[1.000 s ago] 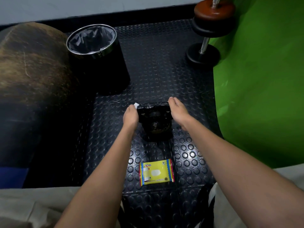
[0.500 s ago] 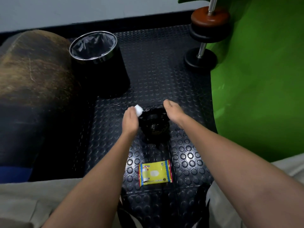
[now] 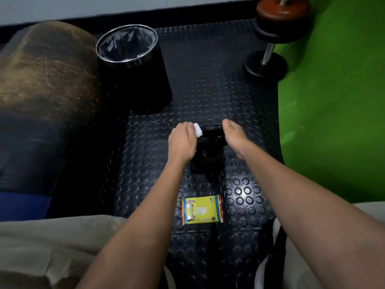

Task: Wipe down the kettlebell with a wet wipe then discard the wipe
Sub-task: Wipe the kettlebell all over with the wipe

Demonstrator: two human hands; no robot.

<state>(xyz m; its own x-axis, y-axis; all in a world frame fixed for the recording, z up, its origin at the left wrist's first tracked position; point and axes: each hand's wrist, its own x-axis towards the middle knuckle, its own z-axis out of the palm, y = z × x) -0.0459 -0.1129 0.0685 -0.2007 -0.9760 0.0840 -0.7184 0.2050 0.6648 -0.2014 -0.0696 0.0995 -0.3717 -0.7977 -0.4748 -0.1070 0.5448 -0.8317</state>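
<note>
1. I can barely read the black kettlebell against the dark studded floor mat; my left hand covers its left side, and only the handle and part of the body show between my hands.
2. My left hand holds a folded white wet wipe at the left end of the handle; only a corner of the wipe sticks out past my fingers.
3. My right hand rests on the right end of the handle, but from behind I cannot tell whether its fingers are curled round it.
4. The yellow wipe packet lies flat on the mat just nearer to me than the kettlebell; its print is too small to read.
5. A black bin with a chrome rim and liner stands further off to the left, well apart from the kettlebell.
6. A dumbbell stands far right, its top cut off, against a green backdrop.
</note>
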